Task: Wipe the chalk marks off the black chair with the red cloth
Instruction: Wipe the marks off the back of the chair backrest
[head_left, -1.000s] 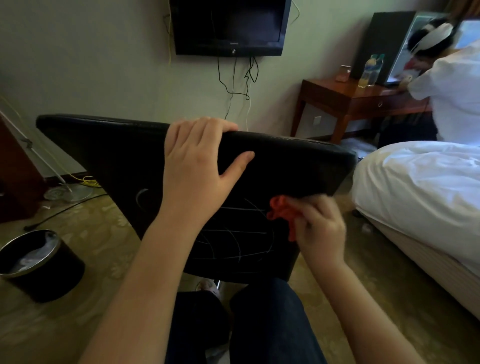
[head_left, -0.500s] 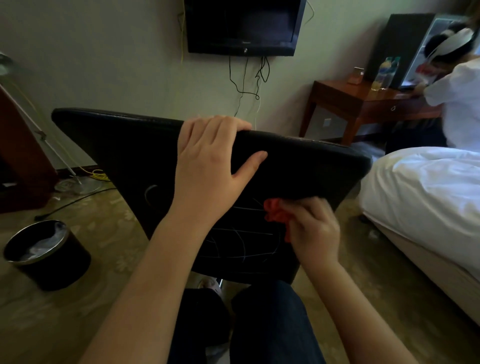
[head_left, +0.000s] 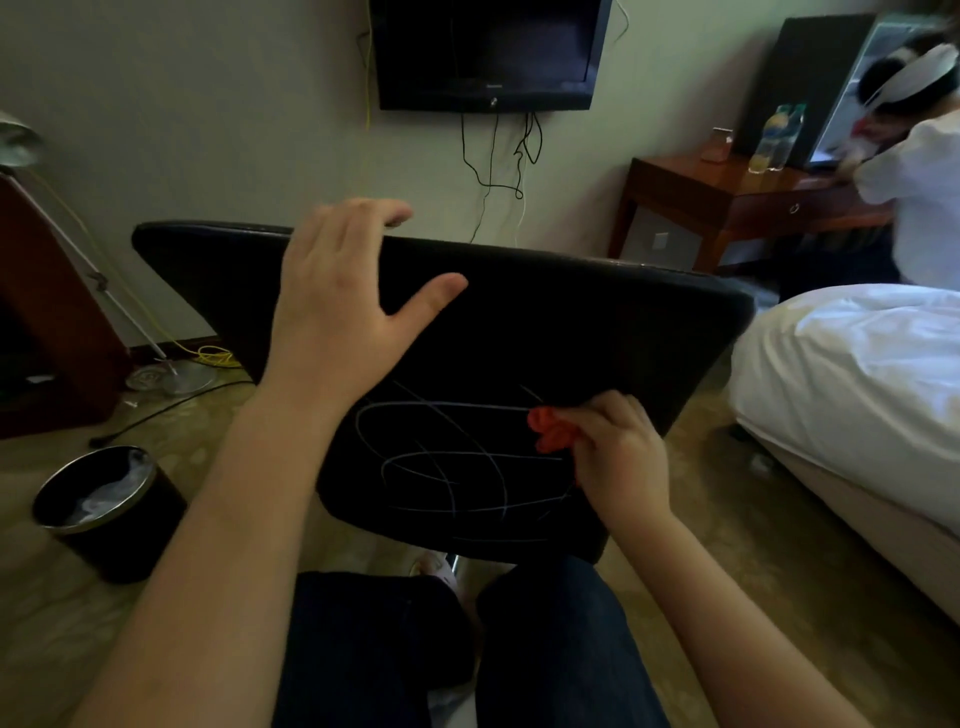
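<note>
The black chair (head_left: 571, 312) stands right in front of me with its backrest facing me. White chalk marks (head_left: 447, 457) loop across the lower middle of the backrest. My left hand (head_left: 343, 306) hovers over the top edge of the backrest, fingers spread and lifted off it. My right hand (head_left: 618, 452) is low on the right side of the backrest, pinching the bunched red cloth (head_left: 550, 428) against the right end of the chalk lines.
A black waste bin (head_left: 98, 509) sits on the floor at left, beside a lamp stand (head_left: 171, 374) and cables. A white bed (head_left: 857, 395) fills the right. Another person (head_left: 919, 187) sits at a wooden desk (head_left: 737, 197). My knees (head_left: 545, 639) are below the chair.
My left hand has let go of the chair's top edge and lifted with fingers spread. My right hand with the cloth has shifted slightly lower on the backrest. More chalk lines show.
</note>
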